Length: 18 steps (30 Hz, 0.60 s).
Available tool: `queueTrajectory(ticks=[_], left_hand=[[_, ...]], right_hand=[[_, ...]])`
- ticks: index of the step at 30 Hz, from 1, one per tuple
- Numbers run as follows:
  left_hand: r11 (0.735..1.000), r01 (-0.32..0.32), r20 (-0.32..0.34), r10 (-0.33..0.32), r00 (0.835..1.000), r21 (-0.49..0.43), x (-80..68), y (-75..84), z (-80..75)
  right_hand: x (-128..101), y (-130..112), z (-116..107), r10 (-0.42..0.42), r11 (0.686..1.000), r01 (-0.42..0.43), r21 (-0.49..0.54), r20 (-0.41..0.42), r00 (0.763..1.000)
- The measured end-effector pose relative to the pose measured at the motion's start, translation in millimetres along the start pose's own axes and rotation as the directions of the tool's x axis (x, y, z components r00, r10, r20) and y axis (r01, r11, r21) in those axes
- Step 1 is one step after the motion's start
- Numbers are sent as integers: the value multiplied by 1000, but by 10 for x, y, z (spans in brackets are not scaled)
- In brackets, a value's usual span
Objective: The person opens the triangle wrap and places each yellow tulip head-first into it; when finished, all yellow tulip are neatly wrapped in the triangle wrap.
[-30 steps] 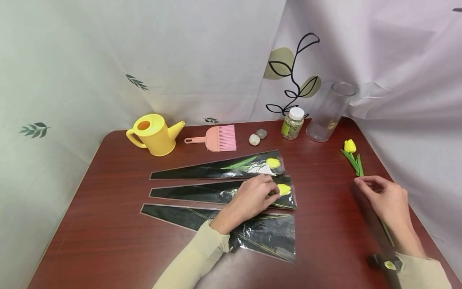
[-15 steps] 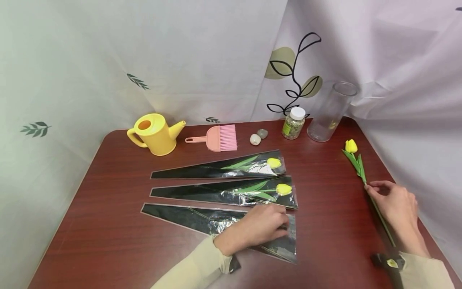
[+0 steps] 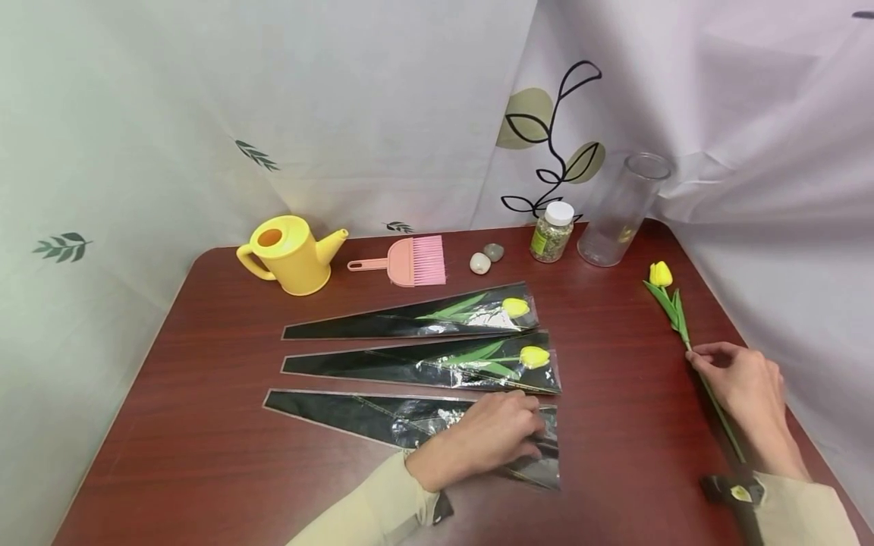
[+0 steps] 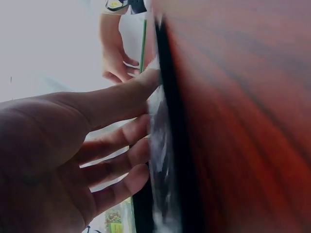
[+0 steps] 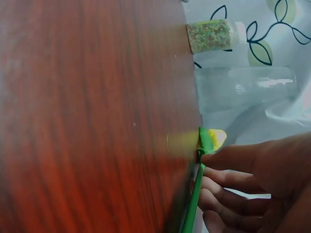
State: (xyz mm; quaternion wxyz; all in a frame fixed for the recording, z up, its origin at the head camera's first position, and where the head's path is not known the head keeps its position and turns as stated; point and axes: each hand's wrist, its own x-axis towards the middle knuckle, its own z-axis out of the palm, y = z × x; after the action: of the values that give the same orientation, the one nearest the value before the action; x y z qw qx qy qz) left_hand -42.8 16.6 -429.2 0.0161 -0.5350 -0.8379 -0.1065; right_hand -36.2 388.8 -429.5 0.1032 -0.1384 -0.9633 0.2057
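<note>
Three black-and-clear cone sleeves lie side by side on the dark red table (image 3: 205, 425). The far sleeve (image 3: 423, 318) and the middle sleeve (image 3: 437, 364) each hold a yellow tulip. The near sleeve (image 3: 355, 413) holds no flower. My left hand (image 3: 505, 432) rests on its wide end with fingers stretched out, and the left wrist view shows the fingertips (image 4: 141, 145) touching the plastic (image 4: 167, 160). A loose yellow tulip (image 3: 661, 274) lies at the right. My right hand (image 3: 710, 364) pinches its green stem (image 5: 197, 194) between thumb and fingers.
Along the back stand a yellow watering can (image 3: 290, 254), a pink brush (image 3: 410, 262), two stones (image 3: 486, 258), a white-capped jar (image 3: 551, 232) and a clear glass vase (image 3: 617, 212). The table's right edge runs close by my right hand. Curtains hang behind.
My left hand moved from the middle sleeve down onto the near sleeve. My right hand slid back along the tulip and closed on its stem.
</note>
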Motion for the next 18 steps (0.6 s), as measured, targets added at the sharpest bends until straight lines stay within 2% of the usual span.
queueTrajectory(ticks=[8, 18], left_hand=[[1000, -25, -42, 25, 999, -10, -5, -2, 7], [1000, 19, -42, -20, 999, -17, -6, 15, 3]], right_hand=[[23, -16, 2, 6, 1000, -6, -18, 17, 1000], [37, -52, -2, 23, 999, -22, -32, 34, 999]])
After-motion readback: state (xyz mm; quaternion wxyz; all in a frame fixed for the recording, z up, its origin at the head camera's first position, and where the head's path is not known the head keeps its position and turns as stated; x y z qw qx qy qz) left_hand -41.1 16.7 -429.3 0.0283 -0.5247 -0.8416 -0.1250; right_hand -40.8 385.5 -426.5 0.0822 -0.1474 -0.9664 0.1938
